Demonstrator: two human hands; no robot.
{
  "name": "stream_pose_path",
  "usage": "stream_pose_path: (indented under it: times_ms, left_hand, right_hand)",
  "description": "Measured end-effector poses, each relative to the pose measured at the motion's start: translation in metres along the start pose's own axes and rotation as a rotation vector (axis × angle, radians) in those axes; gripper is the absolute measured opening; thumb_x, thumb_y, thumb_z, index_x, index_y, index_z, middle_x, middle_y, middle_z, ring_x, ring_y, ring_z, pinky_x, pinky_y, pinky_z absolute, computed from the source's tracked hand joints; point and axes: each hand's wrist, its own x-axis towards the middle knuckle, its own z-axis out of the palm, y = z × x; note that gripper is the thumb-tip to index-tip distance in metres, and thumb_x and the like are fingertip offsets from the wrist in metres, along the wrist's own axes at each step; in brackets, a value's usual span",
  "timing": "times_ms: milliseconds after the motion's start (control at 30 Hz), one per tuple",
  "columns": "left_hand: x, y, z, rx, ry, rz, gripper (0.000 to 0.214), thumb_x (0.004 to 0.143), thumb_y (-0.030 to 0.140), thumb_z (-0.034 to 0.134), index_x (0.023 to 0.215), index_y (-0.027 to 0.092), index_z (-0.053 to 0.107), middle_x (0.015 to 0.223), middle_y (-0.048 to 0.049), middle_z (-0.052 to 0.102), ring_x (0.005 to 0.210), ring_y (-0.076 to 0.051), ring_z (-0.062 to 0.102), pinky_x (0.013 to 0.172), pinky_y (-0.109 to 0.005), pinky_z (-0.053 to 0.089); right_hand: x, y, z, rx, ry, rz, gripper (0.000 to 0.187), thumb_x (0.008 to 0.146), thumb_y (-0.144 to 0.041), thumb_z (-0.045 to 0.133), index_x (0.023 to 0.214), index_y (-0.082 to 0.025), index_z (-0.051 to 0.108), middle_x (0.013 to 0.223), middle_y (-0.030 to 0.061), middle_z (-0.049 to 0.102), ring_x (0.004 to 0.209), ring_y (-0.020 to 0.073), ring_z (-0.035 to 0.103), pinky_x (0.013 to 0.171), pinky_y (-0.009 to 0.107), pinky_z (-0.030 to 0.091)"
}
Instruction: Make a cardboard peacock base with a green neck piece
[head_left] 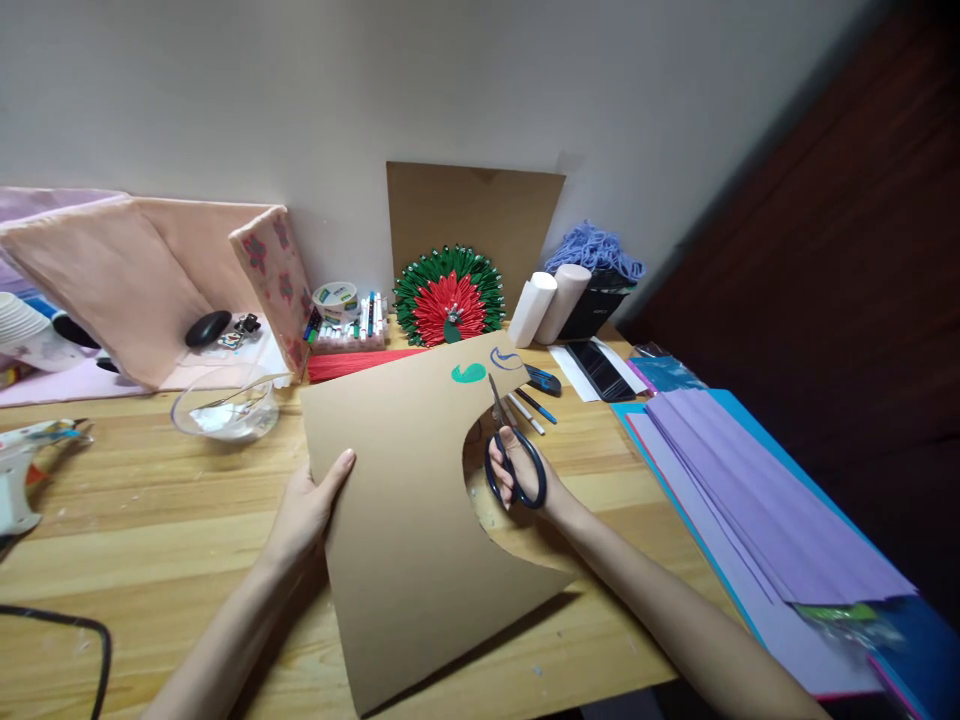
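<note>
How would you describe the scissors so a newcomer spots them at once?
Find the wooden table, then the large brown cardboard sheet held above it. At the curved cut in its right side, the right hand grips the scissors. Their two dark looped handles set them apart from the straight pens beyond.

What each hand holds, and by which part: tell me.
The left hand grips the cardboard sheet by its left edge, thumb on top; the right hand holds the scissors by their dark handles.
</note>
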Motion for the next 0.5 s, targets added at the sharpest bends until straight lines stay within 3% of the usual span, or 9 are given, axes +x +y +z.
stream_pose_path:
  times_ms: [133, 300, 500]
  left_hand:
    - [0.0018, 0.0023, -0.0038, 0.022, -0.016, -0.003, 0.050, 0.069, 0.044, 0.068, 0.108, 0.014, 0.059, 0.102, -0.0128, 0.069, 0.082, -0.024, 0.068, 0.067, -0.029, 0.057]
    - [0.0006, 0.0013, -0.0042, 0.026, -0.031, 0.021, 0.050, 0.070, 0.045, 0.068, 0.107, 0.014, 0.059, 0.105, -0.0123, 0.068, 0.084, -0.024, 0.068, 0.069, -0.029, 0.057]
    - [0.0002, -0.0032, -0.0026, 0.015, -0.065, 0.032, 0.048, 0.071, 0.044, 0.067, 0.108, 0.015, 0.058, 0.109, -0.0115, 0.067, 0.087, -0.024, 0.067, 0.068, -0.026, 0.056]
  right_hand:
    - [0.0022, 0.0013, -0.0063, 0.049, -0.128, 0.066, 0.071, 0.047, -0.090, 0.041, 0.060, -0.020, 0.040, 0.031, -0.0094, 0.038, 0.023, 0.0084, 0.038, 0.024, 0.019, 0.033]
    - [0.0012, -0.0016, -0.0068, 0.076, -0.110, 0.062, 0.073, 0.049, -0.091, 0.037, 0.061, -0.019, 0.043, 0.037, -0.0073, 0.044, 0.029, 0.0094, 0.047, 0.034, 0.023, 0.044]
    - [0.0022, -0.0029, -0.0075, 0.047, -0.112, 0.060, 0.071, 0.050, -0.091, 0.035, 0.057, -0.020, 0.040, 0.032, -0.0078, 0.039, 0.024, 0.0086, 0.041, 0.027, 0.019, 0.035]
